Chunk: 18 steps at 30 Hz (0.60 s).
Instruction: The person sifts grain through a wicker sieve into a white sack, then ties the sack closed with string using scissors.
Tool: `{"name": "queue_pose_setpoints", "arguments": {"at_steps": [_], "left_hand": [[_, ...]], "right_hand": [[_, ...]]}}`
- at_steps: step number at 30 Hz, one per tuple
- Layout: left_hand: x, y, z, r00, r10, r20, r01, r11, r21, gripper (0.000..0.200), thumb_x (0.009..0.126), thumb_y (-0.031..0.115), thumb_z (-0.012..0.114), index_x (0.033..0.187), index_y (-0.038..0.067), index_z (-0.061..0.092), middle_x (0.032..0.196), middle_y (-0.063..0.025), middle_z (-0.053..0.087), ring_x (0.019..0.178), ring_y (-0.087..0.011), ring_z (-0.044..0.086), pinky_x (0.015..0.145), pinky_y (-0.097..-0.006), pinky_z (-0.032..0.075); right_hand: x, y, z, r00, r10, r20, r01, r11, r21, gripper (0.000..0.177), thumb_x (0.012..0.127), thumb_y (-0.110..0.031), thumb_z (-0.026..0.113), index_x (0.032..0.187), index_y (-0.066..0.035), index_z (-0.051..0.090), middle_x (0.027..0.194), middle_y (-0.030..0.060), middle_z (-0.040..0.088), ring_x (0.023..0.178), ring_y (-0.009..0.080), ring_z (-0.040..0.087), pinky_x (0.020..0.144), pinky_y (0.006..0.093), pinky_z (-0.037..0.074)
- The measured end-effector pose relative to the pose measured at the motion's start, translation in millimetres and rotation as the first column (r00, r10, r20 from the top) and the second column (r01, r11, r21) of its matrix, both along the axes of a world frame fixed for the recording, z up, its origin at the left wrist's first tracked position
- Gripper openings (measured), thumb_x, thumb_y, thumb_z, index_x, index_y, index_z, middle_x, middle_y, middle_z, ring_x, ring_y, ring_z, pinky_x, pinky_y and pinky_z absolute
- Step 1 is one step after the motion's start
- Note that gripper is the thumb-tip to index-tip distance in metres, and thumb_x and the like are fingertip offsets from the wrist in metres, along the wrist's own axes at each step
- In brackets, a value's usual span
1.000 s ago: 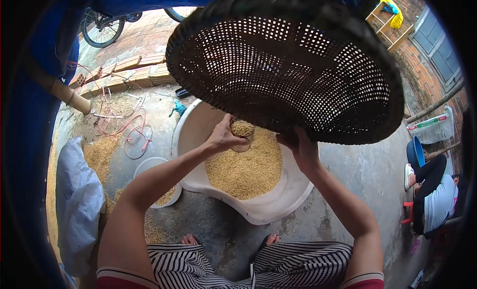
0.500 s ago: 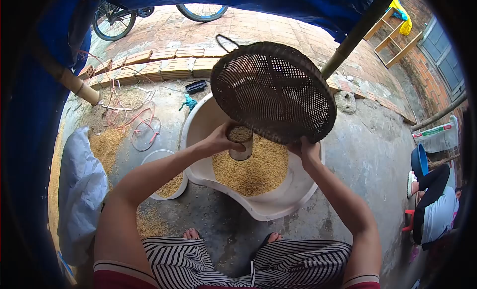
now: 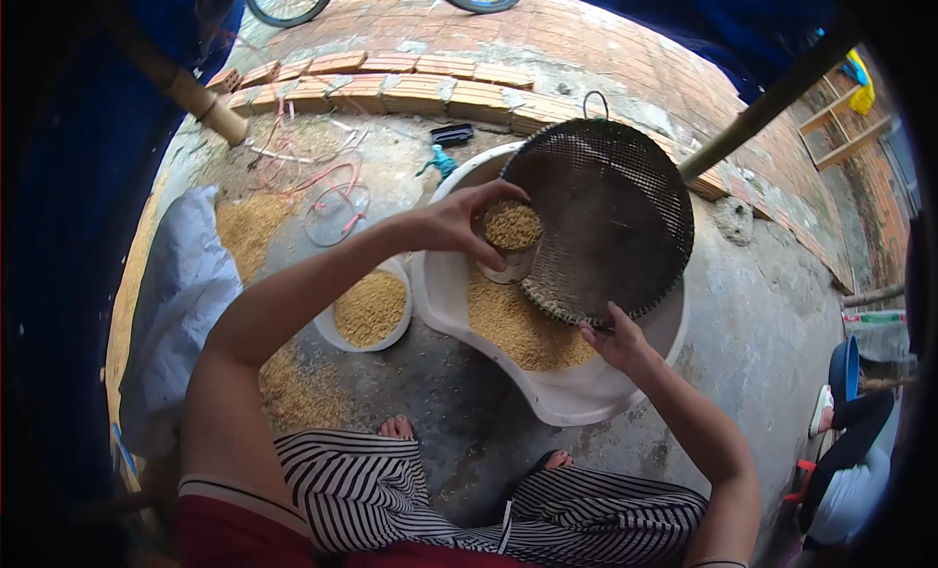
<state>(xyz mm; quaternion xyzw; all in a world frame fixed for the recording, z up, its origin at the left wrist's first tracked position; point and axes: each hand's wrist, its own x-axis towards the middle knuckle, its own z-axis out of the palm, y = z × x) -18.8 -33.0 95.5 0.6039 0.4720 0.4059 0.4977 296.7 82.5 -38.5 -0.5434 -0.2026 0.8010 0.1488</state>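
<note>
My left hand (image 3: 479,221) is wrapped round a clear container (image 3: 512,238) full of grain, held above a large white tub (image 3: 576,397). A dark round woven sieve (image 3: 611,216) tilts over the tub, its inside facing me, with a little grain near its lower edge. My right hand (image 3: 618,341) holds the sieve by its lower rim, palm up. Below them, a heap of yellow grain (image 3: 528,329) lies in the tub. The container is close beside the sieve's left edge.
A small white bucket of grain (image 3: 371,309) stands left of the tub. Farther left are a white sack (image 3: 186,304), spilled grain (image 3: 303,387) and pink cord (image 3: 337,192). A bamboo pole (image 3: 762,109) slants at the right. Another person (image 3: 850,470) sits at the far right.
The sieve has turned from showing its underside to showing its inside. Both hands have shifted right in view, the container has risen slightly, and the camera view has shifted.
</note>
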Motion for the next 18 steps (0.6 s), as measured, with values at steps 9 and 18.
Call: {"name": "queue_pose_setpoints", "arguments": {"at_steps": [9,18], "left_hand": [[-115.8,-83.5,14.3,0.907,-0.388,-0.162,0.34,0.904,-0.259,0.078,0.056,0.014,0.082,0.122,0.002,0.042,0.118,-0.0091,0.049,0.111,-0.0178,0.045,0.097,-0.0316,0.035],[-143.1,-115.5,-78.3,0.591,-0.667,-0.454,-0.209,0.417,-0.885,0.084,0.05,0.05,0.078,0.115,0.003,0.053,0.108,-0.0143,0.058,0.093,-0.0279,0.058,0.079,-0.0318,0.048]], "right_hand": [[-46.5,-34.5,35.8,0.75,0.654,-0.096,-0.654,0.713,-0.252,0.034,0.092,-0.024,0.043,0.111,0.003,0.046,0.102,0.0216,0.058,0.079,0.0186,0.061,0.067,0.0248,0.053],[-73.7,-35.7,45.4,0.768,0.64,-0.005,-0.64,0.768,0.014,0.03,0.091,-0.015,0.041,0.115,0.003,0.042,0.102,0.0208,0.056,0.081,0.0228,0.06,0.073,0.0323,0.053]]}}
